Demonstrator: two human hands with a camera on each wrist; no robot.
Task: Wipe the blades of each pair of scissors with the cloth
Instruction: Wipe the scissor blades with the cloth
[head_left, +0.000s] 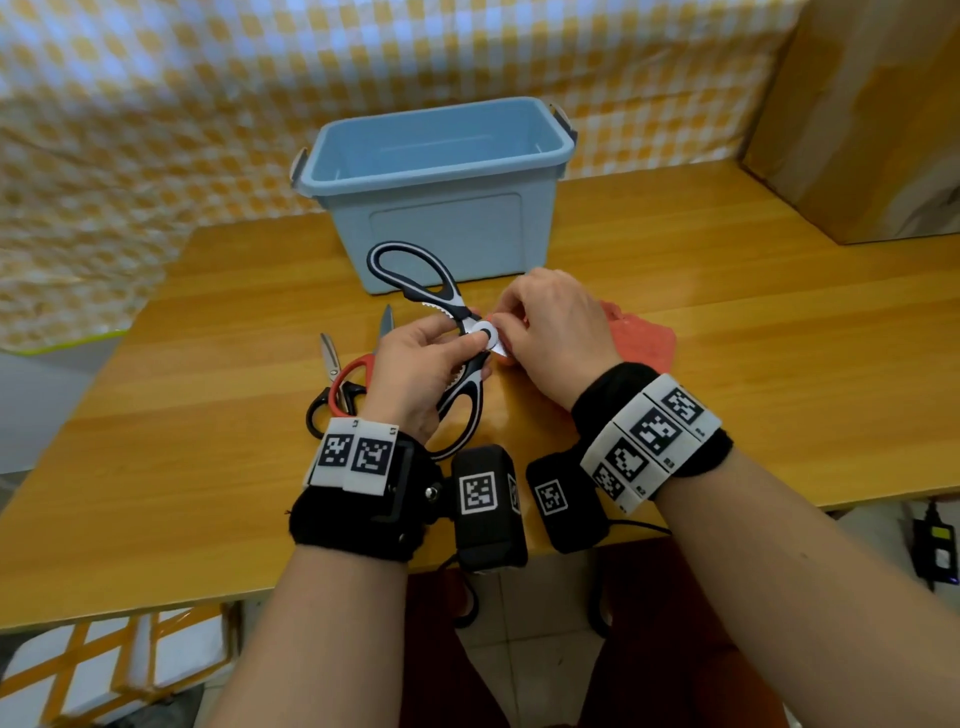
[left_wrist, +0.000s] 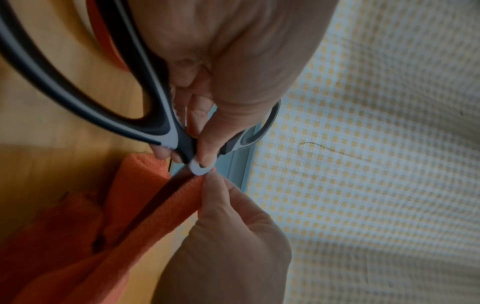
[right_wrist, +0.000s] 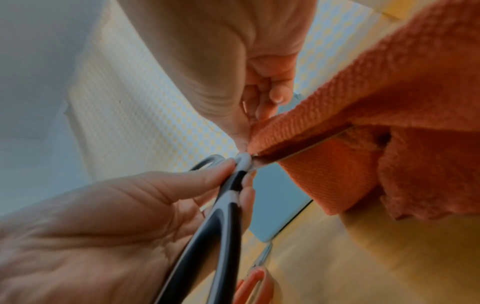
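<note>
Fingers of the left hand (head_left: 415, 374) are curled round the big scissors (head_left: 415, 280) just behind the pivot, thumb pressed on the white pivot cap (left_wrist: 198, 167), while fingers of the right hand (head_left: 550, 332) pinch a fold of the cloth (left_wrist: 78, 236) closed over the blade (right_wrist: 306, 151) right at the pivot. Neither hand is slack; both grips are tight and close to each other. On the desk (head_left: 727, 364), in front of the blue bin (head_left: 441, 208), the big scissors are held above the surface with handles spread, one loop toward the bin and one toward the person. Most of the cloth lies on the desk to the right, under the right hand. Two smaller pairs, red scissors (head_left: 353, 374) and black scissors (head_left: 327, 410), lie on the desk at the left, beside the left hand; whether they have been wiped cannot be told. To do this step well, probably keep the left grip fixed at the pivot, keep the fold wrapped over both faces of the blade, and draw the pinch from pivot toward tip, away from the holding hand. Keep the pads on the flat faces, not the cutting edge. Likely repeat on the second blade.
</note>
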